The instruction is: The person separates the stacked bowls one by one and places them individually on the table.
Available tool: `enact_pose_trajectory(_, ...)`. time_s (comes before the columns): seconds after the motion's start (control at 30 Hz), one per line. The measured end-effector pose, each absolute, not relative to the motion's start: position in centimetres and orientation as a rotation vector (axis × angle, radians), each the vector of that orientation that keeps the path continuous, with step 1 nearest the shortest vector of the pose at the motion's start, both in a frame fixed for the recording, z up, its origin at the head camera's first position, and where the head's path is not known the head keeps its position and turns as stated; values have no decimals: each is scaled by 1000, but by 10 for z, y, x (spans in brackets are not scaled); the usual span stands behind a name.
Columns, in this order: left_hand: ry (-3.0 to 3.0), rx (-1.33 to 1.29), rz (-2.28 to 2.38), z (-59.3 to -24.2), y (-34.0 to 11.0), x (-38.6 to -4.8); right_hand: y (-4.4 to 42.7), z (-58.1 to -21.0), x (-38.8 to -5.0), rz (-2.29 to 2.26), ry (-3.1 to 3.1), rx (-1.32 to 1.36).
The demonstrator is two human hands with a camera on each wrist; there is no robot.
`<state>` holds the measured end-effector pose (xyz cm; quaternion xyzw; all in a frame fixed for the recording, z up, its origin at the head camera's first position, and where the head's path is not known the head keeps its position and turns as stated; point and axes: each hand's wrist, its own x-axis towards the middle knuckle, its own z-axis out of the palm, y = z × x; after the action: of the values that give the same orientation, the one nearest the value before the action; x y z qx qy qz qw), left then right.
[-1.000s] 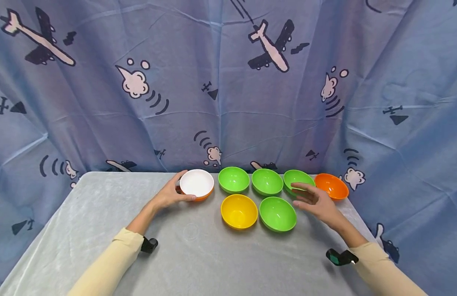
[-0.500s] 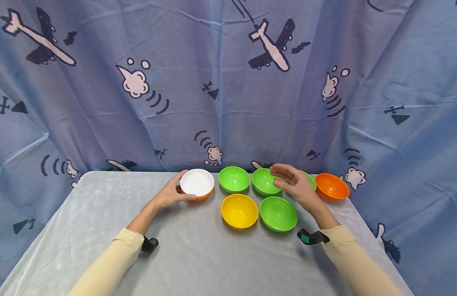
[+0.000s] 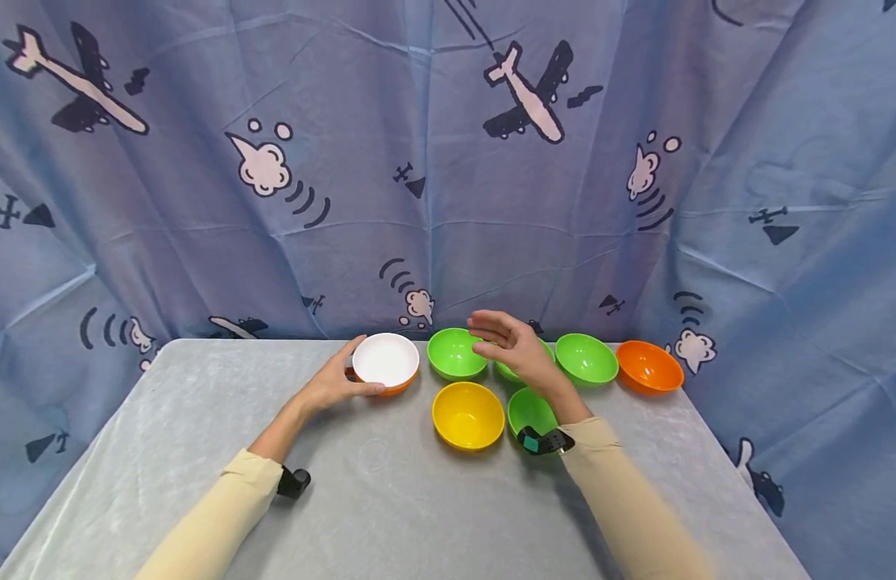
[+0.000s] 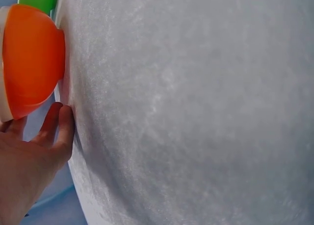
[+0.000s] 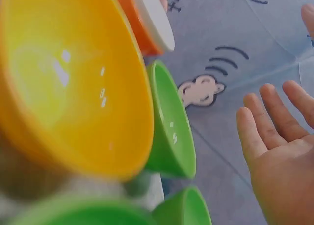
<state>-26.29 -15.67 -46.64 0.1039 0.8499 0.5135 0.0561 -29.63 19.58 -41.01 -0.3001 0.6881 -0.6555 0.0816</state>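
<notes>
A white bowl (image 3: 386, 360) sits nested in an orange bowl (image 4: 32, 61) at the table's far side. My left hand (image 3: 338, 379) holds this pair from the left, thumb at the near side of the rim and fingers round the far side. In the left wrist view two fingers stand apart from the orange wall, near the tabletop. My right hand (image 3: 512, 346) hovers with relaxed fingers above the back row, holding nothing. Below it are a green bowl (image 3: 451, 358) and a second green bowl (image 3: 508, 372), partly hidden by the hand.
A yellow bowl (image 3: 468, 416) stands in the nearer row beside a green bowl (image 3: 528, 409) partly behind my right wrist. Farther right are another green bowl (image 3: 586, 359) and a lone orange bowl (image 3: 649, 367). A blue curtain (image 3: 332, 161) hangs behind the grey-covered table (image 3: 390, 515).
My right hand has moved left in the air, from beside the right-hand green bowls to above the back row's left part. The left hand and the bowls have stayed in place.
</notes>
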Motion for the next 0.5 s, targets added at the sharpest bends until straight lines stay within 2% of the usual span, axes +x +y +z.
enact_pose_trajectory(0.5,2576,270,1551,-468,-155,-263,137,-406,-292,-1759,2224,-827)
